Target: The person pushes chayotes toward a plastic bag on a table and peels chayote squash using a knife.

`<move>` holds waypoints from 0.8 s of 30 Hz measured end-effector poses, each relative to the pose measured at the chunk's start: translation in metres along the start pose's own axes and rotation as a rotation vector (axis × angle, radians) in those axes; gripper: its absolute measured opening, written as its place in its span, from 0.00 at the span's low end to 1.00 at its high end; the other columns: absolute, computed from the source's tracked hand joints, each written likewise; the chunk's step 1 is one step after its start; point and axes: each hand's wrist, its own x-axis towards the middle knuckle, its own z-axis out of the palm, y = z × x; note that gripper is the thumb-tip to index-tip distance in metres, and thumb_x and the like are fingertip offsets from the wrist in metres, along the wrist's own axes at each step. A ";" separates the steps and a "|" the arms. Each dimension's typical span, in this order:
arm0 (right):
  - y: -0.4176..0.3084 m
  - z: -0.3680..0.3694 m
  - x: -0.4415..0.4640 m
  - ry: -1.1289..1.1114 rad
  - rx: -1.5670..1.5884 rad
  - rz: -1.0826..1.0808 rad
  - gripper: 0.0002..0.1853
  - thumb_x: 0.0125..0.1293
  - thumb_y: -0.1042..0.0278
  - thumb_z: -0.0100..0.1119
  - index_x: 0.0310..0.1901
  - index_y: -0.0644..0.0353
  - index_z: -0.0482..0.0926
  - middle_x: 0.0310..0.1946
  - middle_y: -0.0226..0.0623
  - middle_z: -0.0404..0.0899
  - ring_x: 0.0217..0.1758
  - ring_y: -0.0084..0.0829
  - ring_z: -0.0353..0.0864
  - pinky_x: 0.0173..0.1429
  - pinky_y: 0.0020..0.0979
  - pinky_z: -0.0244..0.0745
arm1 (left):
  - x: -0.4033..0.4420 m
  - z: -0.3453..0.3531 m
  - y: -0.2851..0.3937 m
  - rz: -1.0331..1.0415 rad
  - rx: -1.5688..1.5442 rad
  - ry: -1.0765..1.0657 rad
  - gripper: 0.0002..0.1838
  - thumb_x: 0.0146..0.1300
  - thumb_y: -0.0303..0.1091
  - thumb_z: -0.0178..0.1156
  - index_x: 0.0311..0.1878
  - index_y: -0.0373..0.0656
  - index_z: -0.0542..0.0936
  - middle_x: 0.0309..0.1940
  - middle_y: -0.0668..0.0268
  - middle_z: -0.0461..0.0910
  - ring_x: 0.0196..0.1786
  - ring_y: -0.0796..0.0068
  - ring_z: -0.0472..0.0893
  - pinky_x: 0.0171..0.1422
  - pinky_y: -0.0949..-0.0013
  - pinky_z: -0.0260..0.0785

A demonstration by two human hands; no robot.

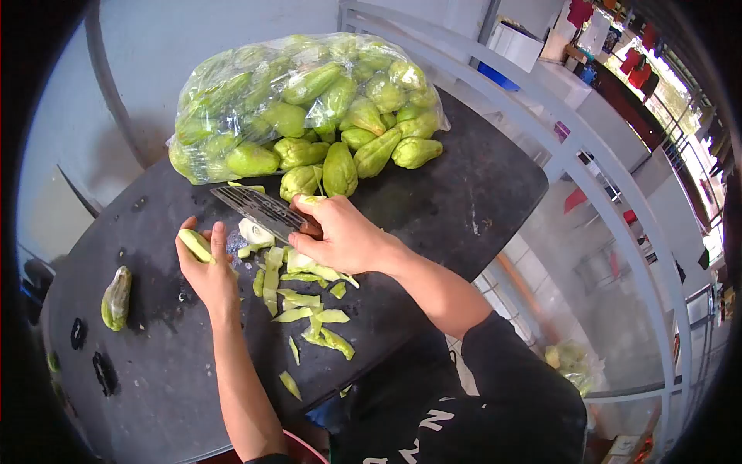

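My right hand (336, 236) is closed round the handle of a wide-bladed knife (259, 210), whose slotted blade points up and to the left. In my left hand (209, 267) lies a pale green piece of chayote (196, 244), held between thumb and fingers. A whitish cut chayote piece (255, 232) sits on the dark table (178, 371) between my hands, under the blade. Green peel strips (270, 282) are scattered below my right hand. Just above that hand, whole chayotes (340, 170) stand at the mouth of a bag.
A large clear plastic bag (255, 100) full of chayotes takes up the table's far side. One chayote (117, 299) with brownish patches lies at the left. A grey metal railing (587, 174) curves past the table's right side. Part of a pink rim (301, 447) shows at the bottom.
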 end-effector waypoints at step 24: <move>0.026 0.028 -0.004 0.200 -1.038 -0.538 0.08 0.57 0.68 0.60 0.38 0.56 0.78 0.27 0.30 0.74 0.32 0.29 0.81 0.38 0.32 0.76 | 0.026 -0.006 0.018 -0.101 0.370 -0.178 0.52 0.43 0.51 0.79 0.69 0.34 0.68 0.50 0.47 0.83 0.52 0.59 0.83 0.58 0.62 0.73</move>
